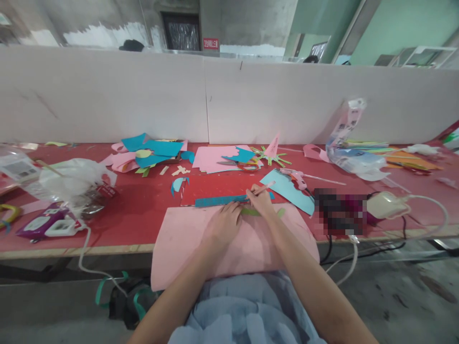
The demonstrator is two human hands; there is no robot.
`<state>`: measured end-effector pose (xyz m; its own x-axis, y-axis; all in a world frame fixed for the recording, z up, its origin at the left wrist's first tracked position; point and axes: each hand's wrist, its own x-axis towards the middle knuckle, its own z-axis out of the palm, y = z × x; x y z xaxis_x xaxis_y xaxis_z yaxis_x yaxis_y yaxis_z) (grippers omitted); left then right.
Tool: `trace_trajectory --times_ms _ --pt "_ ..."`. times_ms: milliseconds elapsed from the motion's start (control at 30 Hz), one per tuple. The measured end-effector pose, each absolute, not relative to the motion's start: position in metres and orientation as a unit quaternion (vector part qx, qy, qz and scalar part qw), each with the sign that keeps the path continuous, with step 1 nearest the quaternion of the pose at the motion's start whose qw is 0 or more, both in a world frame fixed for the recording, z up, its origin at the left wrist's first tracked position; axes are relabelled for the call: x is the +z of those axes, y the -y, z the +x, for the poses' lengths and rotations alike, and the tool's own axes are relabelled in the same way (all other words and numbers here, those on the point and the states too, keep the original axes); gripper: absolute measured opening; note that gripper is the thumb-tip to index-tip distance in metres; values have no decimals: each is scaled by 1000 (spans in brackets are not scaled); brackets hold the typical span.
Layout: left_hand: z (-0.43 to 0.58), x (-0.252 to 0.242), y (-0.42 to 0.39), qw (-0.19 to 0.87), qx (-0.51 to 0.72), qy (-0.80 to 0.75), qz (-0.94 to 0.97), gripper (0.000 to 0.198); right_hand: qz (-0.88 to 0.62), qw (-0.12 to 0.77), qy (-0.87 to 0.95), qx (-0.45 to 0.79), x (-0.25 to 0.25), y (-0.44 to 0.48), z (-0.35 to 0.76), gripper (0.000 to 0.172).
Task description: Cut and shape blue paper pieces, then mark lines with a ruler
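Solid red covers the tabletop (129, 222), backdrop to a plain pale pink sheet of paper (186, 243), a blue ruler (213, 201) and a yellow-green paper strip (250, 211). Light blue marks the rectangular card (292, 193); the glue gun (297, 178) is pink (much like the paper stack (205, 156)), and the scissors (236, 164) have orange-red handles. Deeper blue colours the paper scraps (165, 149), bright green the spiky cutout (263, 155), pink the paper cone (273, 147). The partition (143, 95) is off-white; a red sign (211, 44) carries white characters.
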<state>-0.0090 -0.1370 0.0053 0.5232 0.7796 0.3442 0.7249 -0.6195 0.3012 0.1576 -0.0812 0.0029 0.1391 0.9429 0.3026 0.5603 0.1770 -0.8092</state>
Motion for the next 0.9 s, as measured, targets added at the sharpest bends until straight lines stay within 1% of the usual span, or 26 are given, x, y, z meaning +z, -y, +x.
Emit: trace_trajectory --times_ms 167,400,600,900 --pt "-9 6 137 61 221 -430 873 34 -610 448 627 183 1 80 158 25" --pt "-9 4 136 53 228 -426 874 33 -616 441 626 182 1 79 158 24" --pt "-9 8 138 60 223 -434 871 33 -617 448 622 178 3 80 157 26" --pt "-9 5 137 56 225 -430 872 33 -628 447 611 178 3 80 157 21"
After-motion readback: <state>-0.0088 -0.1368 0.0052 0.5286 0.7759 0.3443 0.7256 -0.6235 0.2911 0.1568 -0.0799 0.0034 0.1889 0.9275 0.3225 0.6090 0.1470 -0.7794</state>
